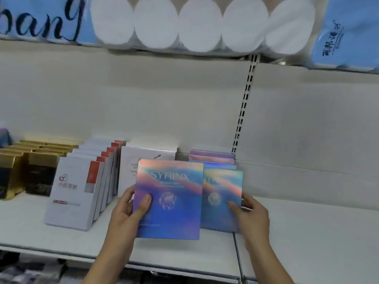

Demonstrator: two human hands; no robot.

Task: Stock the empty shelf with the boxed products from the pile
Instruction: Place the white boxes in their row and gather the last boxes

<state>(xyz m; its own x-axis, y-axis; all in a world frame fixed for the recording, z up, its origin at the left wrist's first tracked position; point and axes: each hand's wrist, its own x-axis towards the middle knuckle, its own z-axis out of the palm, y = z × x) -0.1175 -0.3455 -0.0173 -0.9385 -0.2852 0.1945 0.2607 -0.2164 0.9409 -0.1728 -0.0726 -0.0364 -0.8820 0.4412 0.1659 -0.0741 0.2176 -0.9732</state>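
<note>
Left hand grips the front SYRINX box at its left edge, thumb on the face; right hand pinches the second holographic box at its right edge, just behind the first; both boxes upright over the white shelf, fronting a row of matching boxes; white red-striped boxes stand to the left.

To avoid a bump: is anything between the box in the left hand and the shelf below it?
Nothing visible. The shelf showing below the box is bare; the right hand holds the next box beside it.
</note>
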